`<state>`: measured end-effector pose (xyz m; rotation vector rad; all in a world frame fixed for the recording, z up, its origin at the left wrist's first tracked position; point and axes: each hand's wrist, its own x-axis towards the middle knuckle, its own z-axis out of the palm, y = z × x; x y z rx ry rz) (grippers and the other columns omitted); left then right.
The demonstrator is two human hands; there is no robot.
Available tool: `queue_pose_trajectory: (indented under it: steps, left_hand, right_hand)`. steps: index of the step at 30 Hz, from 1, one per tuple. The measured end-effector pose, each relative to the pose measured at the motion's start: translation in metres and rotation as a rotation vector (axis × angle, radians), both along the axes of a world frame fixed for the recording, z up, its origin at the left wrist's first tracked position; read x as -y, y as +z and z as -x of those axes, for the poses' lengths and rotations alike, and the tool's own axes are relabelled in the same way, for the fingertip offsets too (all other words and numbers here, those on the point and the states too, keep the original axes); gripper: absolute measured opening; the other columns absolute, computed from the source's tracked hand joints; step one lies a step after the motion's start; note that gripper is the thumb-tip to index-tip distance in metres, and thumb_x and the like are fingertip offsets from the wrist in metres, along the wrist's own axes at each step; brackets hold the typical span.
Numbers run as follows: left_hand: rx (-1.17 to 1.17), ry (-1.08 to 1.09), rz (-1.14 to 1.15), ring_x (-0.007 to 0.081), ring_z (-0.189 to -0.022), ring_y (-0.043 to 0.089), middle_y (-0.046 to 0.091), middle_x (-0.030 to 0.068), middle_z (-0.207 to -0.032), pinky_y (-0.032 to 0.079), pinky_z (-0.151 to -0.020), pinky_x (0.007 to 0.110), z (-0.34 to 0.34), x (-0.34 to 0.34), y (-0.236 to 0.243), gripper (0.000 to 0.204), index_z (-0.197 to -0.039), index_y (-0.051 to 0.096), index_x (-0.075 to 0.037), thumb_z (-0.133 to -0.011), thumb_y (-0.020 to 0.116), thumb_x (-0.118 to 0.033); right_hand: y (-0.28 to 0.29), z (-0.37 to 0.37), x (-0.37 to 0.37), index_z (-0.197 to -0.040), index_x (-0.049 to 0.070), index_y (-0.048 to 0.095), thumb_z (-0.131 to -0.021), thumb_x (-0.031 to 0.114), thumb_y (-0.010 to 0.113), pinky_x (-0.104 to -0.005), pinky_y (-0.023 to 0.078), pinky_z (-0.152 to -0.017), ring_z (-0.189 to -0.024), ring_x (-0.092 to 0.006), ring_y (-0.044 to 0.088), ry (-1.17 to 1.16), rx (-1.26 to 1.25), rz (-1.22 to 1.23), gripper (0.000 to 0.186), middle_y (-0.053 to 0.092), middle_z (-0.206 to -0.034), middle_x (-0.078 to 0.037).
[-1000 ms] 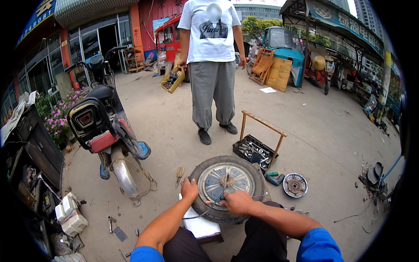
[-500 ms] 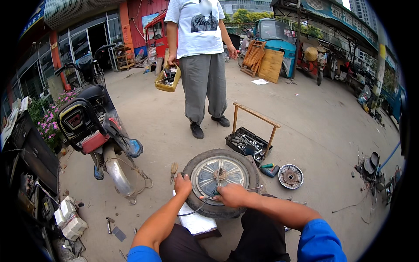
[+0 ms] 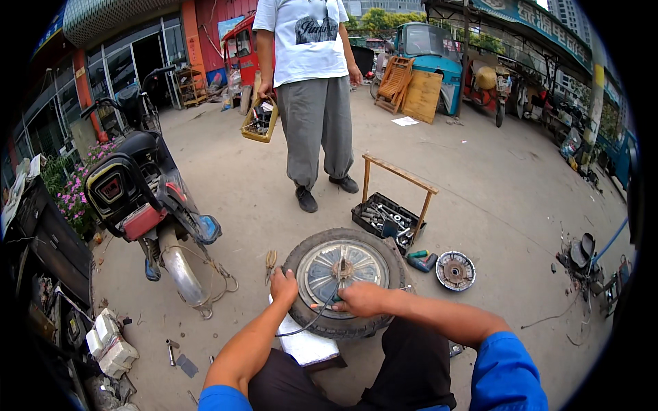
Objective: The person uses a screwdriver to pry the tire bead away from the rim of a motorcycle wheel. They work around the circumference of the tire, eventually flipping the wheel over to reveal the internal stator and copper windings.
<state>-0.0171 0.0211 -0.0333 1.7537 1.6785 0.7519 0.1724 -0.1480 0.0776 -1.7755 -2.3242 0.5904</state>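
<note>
A scooter wheel (image 3: 322, 270) with a black tyre and a grey metal hub lies flat between my knees, on a white-topped block (image 3: 308, 348). My left hand (image 3: 284, 286) is closed over the tyre's left edge. Over the near part of the hub, my right hand (image 3: 360, 299) is closed round a screwdriver-like tool; its grip is mostly hidden, and a thin shaft points right. A black cable (image 3: 317, 316) runs from the hub's axle, past my right fingers and over the tyre to the left.
Beyond the wheel stand a wooden-handled toolbox (image 3: 389, 218), a blue-green power tool (image 3: 422, 262) and a round metal hub cover (image 3: 455, 271). Pliers (image 3: 271, 266) lie left of the tyre. A person (image 3: 305, 103) holds a yellow container (image 3: 260, 121). An electric scooter (image 3: 154, 198) is parked left.
My view has shifted slightly. My right hand has turned a little with the tool, whose shaft shows less now. The left hand keeps its place on the tyre.
</note>
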Motion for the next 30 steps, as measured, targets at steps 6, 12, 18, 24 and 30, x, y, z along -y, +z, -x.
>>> queue_pose_trajectory:
  steps: [6,12,18,24,30]
  left_hand:
    - [-0.006,0.004,-0.012,0.0497,-0.121,0.054,0.049,0.0325,-0.137,0.044,-0.104,0.051,0.004,-0.004,-0.004,0.053,-0.139,0.048,0.001,-0.098,0.052,-0.033]
    - [0.002,-0.007,0.013,0.0482,-0.122,0.054,0.053,0.0326,-0.134,0.043,-0.105,0.050,-0.001,0.002,0.004,0.056,-0.141,0.047,0.001,-0.097,0.053,-0.033]
    - [-0.012,-0.015,0.002,0.0456,-0.122,0.056,0.059,0.0308,-0.130,0.043,-0.105,0.049,0.002,0.001,0.005,0.059,-0.143,0.045,0.001,-0.097,0.054,-0.035]
    - [-0.005,-0.005,0.011,0.0454,-0.123,0.056,0.058,0.0299,-0.132,0.043,-0.104,0.049,0.003,0.002,0.005,0.058,-0.143,0.045,0.000,-0.097,0.054,-0.034]
    - [-0.004,-0.003,0.017,0.0455,-0.123,0.056,0.057,0.0297,-0.133,0.044,-0.104,0.049,0.000,0.002,0.003,0.058,-0.143,0.045,-0.001,-0.098,0.054,-0.035]
  right_hand:
    - [0.001,-0.011,-0.010,-0.090,0.001,0.070,-0.096,0.053,0.059,-0.0532,0.052,-0.077,-0.085,-0.0456,0.067,0.119,-0.008,-0.009,0.053,0.068,-0.084,-0.026]
    - [-0.013,-0.019,-0.013,-0.090,-0.002,0.069,-0.095,0.052,0.062,-0.0515,0.051,-0.075,-0.082,-0.0449,0.066,0.130,-0.158,0.008,0.054,0.066,-0.082,-0.027]
    - [-0.012,-0.017,-0.013,-0.096,-0.005,0.068,-0.095,0.047,0.065,-0.0475,0.050,-0.074,-0.079,-0.0409,0.066,0.091,-0.259,0.056,0.053,0.065,-0.081,-0.027]
    - [-0.004,-0.008,-0.004,-0.097,-0.005,0.070,-0.094,0.046,0.067,-0.0459,0.050,-0.075,-0.081,-0.0373,0.068,-0.027,-0.318,0.098,0.051,0.067,-0.082,-0.026]
    - [-0.011,-0.002,0.001,-0.102,-0.004,0.072,-0.095,0.044,0.068,-0.0435,0.051,-0.078,-0.084,-0.0338,0.070,-0.164,-0.341,0.117,0.048,0.069,-0.087,-0.025]
